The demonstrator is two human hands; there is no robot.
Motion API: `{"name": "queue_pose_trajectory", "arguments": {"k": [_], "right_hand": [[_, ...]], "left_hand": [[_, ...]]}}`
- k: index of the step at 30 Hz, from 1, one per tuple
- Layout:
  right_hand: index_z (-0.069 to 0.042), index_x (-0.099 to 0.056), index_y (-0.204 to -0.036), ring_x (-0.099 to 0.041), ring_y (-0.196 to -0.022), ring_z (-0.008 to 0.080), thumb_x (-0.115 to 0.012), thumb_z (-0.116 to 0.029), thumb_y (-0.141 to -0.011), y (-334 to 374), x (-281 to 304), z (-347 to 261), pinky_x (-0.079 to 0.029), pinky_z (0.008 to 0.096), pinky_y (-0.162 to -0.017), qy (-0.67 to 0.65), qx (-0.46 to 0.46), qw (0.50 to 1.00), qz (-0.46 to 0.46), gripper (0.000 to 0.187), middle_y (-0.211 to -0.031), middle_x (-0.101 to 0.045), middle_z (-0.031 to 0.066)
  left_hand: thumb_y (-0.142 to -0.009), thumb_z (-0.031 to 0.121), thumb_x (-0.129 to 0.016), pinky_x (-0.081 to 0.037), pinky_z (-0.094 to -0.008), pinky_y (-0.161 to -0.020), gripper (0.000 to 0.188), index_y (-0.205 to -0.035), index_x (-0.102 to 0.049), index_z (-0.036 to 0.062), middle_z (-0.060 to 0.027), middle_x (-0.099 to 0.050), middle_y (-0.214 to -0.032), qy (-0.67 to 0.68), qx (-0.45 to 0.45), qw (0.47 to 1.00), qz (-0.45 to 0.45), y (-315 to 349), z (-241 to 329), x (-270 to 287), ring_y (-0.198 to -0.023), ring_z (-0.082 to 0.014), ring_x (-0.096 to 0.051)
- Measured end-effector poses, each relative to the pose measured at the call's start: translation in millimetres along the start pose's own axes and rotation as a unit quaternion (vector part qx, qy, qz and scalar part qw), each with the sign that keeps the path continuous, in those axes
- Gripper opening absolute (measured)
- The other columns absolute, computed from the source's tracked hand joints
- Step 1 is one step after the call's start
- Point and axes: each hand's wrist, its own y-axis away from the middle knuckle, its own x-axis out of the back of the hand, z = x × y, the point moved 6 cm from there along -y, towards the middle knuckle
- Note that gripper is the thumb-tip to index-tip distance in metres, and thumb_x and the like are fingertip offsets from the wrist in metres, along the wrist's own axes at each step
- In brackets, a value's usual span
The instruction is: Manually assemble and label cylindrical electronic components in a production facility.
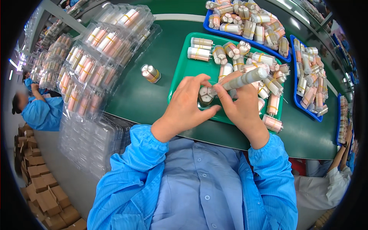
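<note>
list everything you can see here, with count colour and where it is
bundle in hands: one, three pale tubes banded together, end-on between both hands over the green tray
single tube: one, grey-white, in the right hand
green tray: one, on the table centre, holding many banded pink-white bundles
blue trays: two, behind and right of the green one, heaped with bundles
loose bundle: one, pink-white with yellow band, on the table left of the green tray
clear blister packs: a stack, count unclear, far left, filled with bundles
table: one, dark green
cardboard boxes: many, brown, lower left floor
other people: at least two, blue coats, at the edges
left hand: holds the bundle
right hand: holds the tube
</note>
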Motion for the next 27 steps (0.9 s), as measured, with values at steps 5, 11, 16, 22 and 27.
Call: {"name": "queue_pose_trajectory", "arguments": {"k": [5,11,16,22,27], "right_hand": [[0.001,-0.065,-0.093,-0.066,-0.077,0.0272,-0.078,-0.009,-0.087,1.7,-0.5,8.3,-0.052,0.0379,-0.068,-0.048,-0.025,0.999,0.004,0.018,-0.086,-0.066,0.0128],[0.000,-0.066,-0.092,-0.066,-0.081,0.0266,-0.076,-0.008,-0.088,-1.7,11.0,5.2,-0.052,0.0375,-0.073,-0.078,0.041,0.994,0.065,0.013,-0.095,-0.068,0.0114],[0.000,-0.066,-0.093,-0.067,-0.080,0.0266,-0.076,-0.008,-0.088,-2.7,7.1,4.5,-0.052,0.0382,-0.072,-0.041,0.021,0.998,0.038,0.014,-0.091,-0.067,0.0118],[0.002,-0.065,-0.092,-0.067,-0.074,0.0255,-0.077,-0.011,-0.089,-2.4,2.4,3.0,-0.053,0.0368,-0.064,0.003,0.013,1.000,0.016,0.017,-0.087,-0.067,0.0135],[0.003,-0.066,-0.093,-0.067,-0.074,0.0259,-0.076,-0.010,-0.089,-2.9,-1.1,5.2,-0.053,0.0374,-0.065,-0.007,-0.026,1.000,-0.010,0.017,-0.088,-0.067,0.0134]], "left_hand": [[-0.077,0.006,-0.081,-0.052,-0.0405,-0.089,0.066,-0.134,-0.048,0.0020,-0.0133,-0.065,-0.112,-0.068,0.064,0.996,0.009,5.6,-6.4,-7.3,-0.101,-0.0337,-0.063],[-0.079,-0.001,-0.073,-0.053,-0.0427,-0.094,0.071,-0.142,-0.042,0.0023,-0.0165,-0.066,-0.121,0.103,0.057,0.992,-0.039,3.9,-13.2,-6.5,-0.113,-0.0364,-0.064],[-0.079,-0.005,-0.070,-0.051,-0.0400,-0.101,0.074,-0.146,-0.040,0.0056,-0.0175,-0.067,-0.124,0.119,0.075,0.987,-0.074,1.7,-13.2,-7.3,-0.116,-0.0319,-0.067],[-0.079,-0.001,-0.070,-0.052,-0.0443,-0.096,0.073,-0.145,-0.039,0.0023,-0.0184,-0.066,-0.121,0.118,0.065,0.988,-0.076,1.1,-13.8,-7.7,-0.115,-0.0376,-0.063],[-0.079,0.005,-0.081,-0.054,-0.0386,-0.090,0.060,-0.133,-0.055,0.0030,-0.0155,-0.067,-0.116,0.011,0.057,0.997,-0.044,1.4,-16.7,-3.6,-0.102,-0.0308,-0.067]]}}
